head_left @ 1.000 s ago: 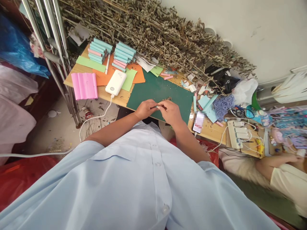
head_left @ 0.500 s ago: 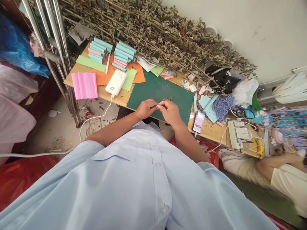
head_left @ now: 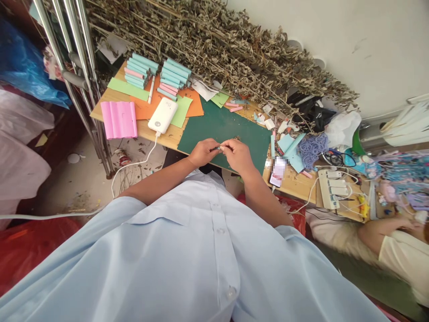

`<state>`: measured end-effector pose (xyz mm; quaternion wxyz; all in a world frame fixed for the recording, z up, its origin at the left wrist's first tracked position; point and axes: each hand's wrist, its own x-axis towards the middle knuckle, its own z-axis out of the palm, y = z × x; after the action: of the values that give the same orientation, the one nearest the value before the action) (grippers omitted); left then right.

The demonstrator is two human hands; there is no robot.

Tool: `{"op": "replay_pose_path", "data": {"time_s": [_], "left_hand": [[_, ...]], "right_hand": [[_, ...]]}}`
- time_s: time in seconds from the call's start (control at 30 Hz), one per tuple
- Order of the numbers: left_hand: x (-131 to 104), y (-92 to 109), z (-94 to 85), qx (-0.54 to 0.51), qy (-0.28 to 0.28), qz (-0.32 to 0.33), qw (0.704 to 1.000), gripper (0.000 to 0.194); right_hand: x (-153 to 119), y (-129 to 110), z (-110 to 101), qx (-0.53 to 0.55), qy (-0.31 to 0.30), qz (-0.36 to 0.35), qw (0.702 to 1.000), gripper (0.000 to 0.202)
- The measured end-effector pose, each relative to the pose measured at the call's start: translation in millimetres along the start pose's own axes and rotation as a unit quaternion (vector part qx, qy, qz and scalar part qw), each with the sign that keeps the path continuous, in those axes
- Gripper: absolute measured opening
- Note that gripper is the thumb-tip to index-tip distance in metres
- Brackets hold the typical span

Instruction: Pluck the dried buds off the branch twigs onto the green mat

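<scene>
— Wooden table (head_left: 301,187), green mat (head_left: 217,123) on it. Where's the small piece (head_left: 218,148)?
— Over mat's near edge, pinched by fingertips of left hand (head_left: 203,152) and right hand (head_left: 236,155). Mostly covered; shape unclear.
— Phone (head_left: 276,176)?
— Screen partly pixelated.

Small piece (head_left: 217,148): shows pale blue between the fingertips now, where it looked dark half a second ago
Right grip (head_left: 237,155): has shifted slightly, hiding more of the crumbs (head_left: 237,137)
Co-worker's hand (head_left: 406,222): has moved slightly at the far right
</scene>
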<state>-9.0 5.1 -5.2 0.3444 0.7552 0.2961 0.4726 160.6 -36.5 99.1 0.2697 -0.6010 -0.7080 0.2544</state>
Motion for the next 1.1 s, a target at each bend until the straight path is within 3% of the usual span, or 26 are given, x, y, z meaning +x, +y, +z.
{"op": "replay_pose_path", "data": {"time_s": [0.3,0.57,0.8,1.1], "left_hand": [[1.4,2.2,-0.9,-0.001,-0.008,0.009,1.0,0.044],[1.8,6.5,-3.7,-0.003,-0.007,-0.012,1.0,0.033],[2.5,8.0,-4.5,-0.018,-0.011,-0.029,0.999,0.027],[1.3,7.5,-3.4,-0.009,-0.008,-0.029,0.999,0.02]], "right_hand": [[2.1,6.8,6.5,0.028,0.014,0.046,0.998,0.007],[-9.1,7.7,7.5,-0.01,0.044,-0.081,0.996,0.021],[-20.4,12.6,6.4,-0.051,0.076,-0.088,0.992,0.031],[-27.2,7.3,5.2,-0.092,0.046,-0.102,0.989,0.036]]}}
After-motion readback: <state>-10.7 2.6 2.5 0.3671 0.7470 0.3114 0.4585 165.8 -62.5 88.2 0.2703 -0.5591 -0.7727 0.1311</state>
